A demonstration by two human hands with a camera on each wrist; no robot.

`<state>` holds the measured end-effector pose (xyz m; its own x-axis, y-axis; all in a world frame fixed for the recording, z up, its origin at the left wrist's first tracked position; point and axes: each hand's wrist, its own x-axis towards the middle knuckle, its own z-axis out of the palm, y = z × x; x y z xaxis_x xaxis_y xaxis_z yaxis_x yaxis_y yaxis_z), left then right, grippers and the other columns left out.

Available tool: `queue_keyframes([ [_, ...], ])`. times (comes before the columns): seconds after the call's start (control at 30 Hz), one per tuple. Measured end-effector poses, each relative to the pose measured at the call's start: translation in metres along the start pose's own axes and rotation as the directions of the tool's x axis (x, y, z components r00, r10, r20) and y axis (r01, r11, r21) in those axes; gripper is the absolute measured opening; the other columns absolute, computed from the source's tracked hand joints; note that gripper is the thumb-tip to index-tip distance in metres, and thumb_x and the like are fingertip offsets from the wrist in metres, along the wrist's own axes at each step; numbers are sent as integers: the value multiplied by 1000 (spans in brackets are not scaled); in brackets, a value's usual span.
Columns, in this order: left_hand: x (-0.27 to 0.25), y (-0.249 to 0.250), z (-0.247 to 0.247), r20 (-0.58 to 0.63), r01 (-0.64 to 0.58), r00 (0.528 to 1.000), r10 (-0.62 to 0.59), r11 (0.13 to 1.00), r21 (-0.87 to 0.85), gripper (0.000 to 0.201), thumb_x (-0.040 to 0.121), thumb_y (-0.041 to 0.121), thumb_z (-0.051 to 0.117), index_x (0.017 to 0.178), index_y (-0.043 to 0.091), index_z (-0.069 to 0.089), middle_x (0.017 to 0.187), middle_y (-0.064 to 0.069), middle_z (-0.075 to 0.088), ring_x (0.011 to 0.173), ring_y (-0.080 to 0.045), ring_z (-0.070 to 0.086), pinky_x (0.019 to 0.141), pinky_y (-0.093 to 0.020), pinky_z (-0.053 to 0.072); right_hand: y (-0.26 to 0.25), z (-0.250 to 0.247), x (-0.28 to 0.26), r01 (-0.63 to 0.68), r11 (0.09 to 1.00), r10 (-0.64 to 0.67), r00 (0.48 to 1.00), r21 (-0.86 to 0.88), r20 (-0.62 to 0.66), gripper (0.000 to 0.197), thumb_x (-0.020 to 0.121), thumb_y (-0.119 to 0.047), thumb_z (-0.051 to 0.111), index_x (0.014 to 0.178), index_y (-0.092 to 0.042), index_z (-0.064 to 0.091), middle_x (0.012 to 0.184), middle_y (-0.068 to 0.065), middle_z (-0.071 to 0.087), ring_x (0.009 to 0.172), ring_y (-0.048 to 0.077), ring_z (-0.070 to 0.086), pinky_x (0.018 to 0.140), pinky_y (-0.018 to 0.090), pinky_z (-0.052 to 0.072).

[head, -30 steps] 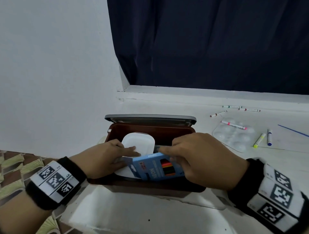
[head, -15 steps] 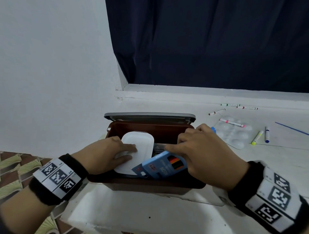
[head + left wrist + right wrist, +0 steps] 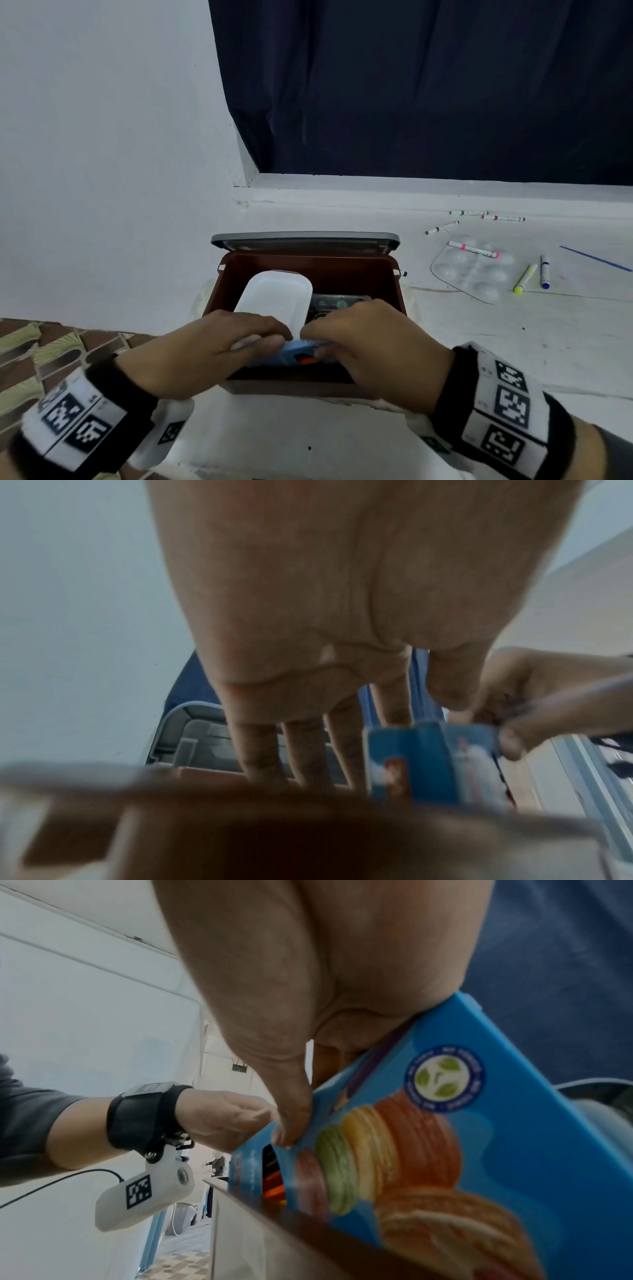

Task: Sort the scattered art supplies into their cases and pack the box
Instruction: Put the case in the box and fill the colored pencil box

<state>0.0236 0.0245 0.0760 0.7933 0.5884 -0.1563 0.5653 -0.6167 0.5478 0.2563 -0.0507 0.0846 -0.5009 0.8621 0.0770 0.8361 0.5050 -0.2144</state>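
Note:
An open brown box [image 3: 394,284] with a raised grey lid [image 3: 305,240] sits on the white ledge. Inside lie a white case [image 3: 274,298] and a clear case [image 3: 339,303]. A blue coloured-pencil box [image 3: 291,354] stands on edge against the near wall, partly down in the box. My right hand [image 3: 315,337] grips it, thumb [image 3: 291,1123] on its printed face [image 3: 445,1123]. My left hand [image 3: 274,334] lies over the white case's near end, fingers [image 3: 308,750] fairly straight, thumb against the pencil box [image 3: 428,764].
To the right on the ledge lie a clear paint palette [image 3: 476,270], a pink marker [image 3: 472,249], a yellow marker [image 3: 525,278], a blue marker [image 3: 545,272], a blue brush [image 3: 596,258] and more markers near the sill [image 3: 486,215]. A dark curtain hangs behind.
The pencil box has turned from lying tilted over the box to standing on edge, lower, at the near wall. My left hand slid back along the white case to meet it.

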Motion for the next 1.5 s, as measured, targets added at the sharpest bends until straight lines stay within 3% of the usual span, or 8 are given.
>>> queue_keyframes([
  [0.3,-2,-15,-8,-13,5,1000,-4,999,36,57,96,73,18,116,41,61,109,14,67,104,-9,62,92,-35,48,-11,10,2,-21,985,29,999,174,-43,18,101,-27,50,116,-24,60,105,-2,67,93,14,59,83,32,48],
  [0.6,7,-17,0,39,-102,994,98,984,146,34,98,64,35,105,41,60,101,24,61,101,2,57,90,-22,45,11,32,5,-74,921,-17,974,382,228,33,107,-28,38,133,-28,56,113,-3,67,93,12,61,87,36,50],
  [0.7,5,-24,3,39,-109,994,103,973,206,31,97,63,36,102,41,58,100,25,58,100,2,55,90,-22,45,17,35,5,-110,935,8,957,336,291,30,107,-35,34,127,-33,57,109,-6,68,88,11,61,85,39,51],
  [0.83,0,-31,5,-22,-90,995,95,984,151,32,95,64,40,108,43,60,112,27,59,113,3,53,97,-20,42,28,17,5,-142,953,55,949,266,310,25,105,-33,41,98,-21,63,78,-11,60,69,5,50,71,25,39],
  [1.0,0,-29,10,-57,-88,994,95,990,108,29,95,57,49,117,43,61,117,27,59,119,3,50,103,-17,37,61,0,8,-207,978,200,964,25,177,21,99,-37,49,105,-27,67,94,-9,69,86,13,62,81,36,52],
  [1.13,7,-17,15,-69,-102,992,109,991,90,30,96,58,48,115,39,62,117,24,60,117,-1,53,101,-21,40,74,11,17,-199,972,226,935,-124,272,25,97,-37,53,117,-25,64,109,2,67,98,23,63,84,39,53],
  [1.37,29,-16,36,-15,29,1000,-25,949,313,75,88,76,-2,136,48,48,156,19,33,148,-1,16,118,-34,24,69,38,31,-112,971,186,911,-212,368,46,90,-43,63,126,-16,53,122,6,60,107,25,60,81,33,50],
  [1.5,27,-15,39,-52,69,997,-53,930,362,73,88,70,-5,139,49,43,159,22,25,150,-1,10,117,-35,21,70,34,34,-202,968,245,885,-148,397,37,92,-38,64,121,-17,59,119,6,60,105,23,59,80,31,47],
])
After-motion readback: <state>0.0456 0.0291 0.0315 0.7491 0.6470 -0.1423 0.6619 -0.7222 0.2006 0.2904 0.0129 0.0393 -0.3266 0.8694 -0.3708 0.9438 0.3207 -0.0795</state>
